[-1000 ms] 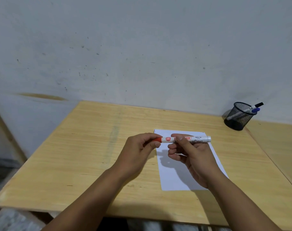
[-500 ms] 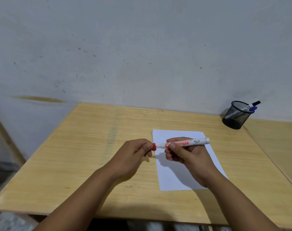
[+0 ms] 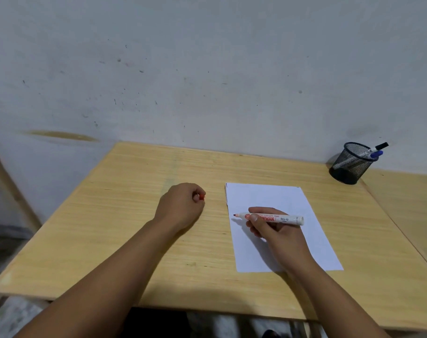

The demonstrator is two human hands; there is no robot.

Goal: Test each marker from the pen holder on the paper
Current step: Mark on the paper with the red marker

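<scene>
Right hand (image 3: 278,230): closed round the barrel of a white marker (image 3: 273,218), thumb over the red lettering. The marker lay nearly level above the paper (image 3: 280,198), uncapped, its dark tip pointing left near the sheet's left edge; whether the tip touched the sheet could not be told.

Left hand (image 3: 180,204): clenched, knuckles up, with the red cap (image 3: 202,197) pinched at the fingertips. It rested over bare table, well apart from the marker and left of the paper.

Paper: one white sheet, flat on the table, under the right hand; no marks could be made out on it.

Pen holder (image 3: 351,164): black mesh cup, at the far right corner against the wall (image 3: 207,69). It held two markers leaning to the right, a black-capped marker (image 3: 378,147) and a blue-capped marker (image 3: 372,155) just below it.

Table (image 3: 134,215): light wood, grain running across, with a second wooden surface adjoining on the right.
</scene>
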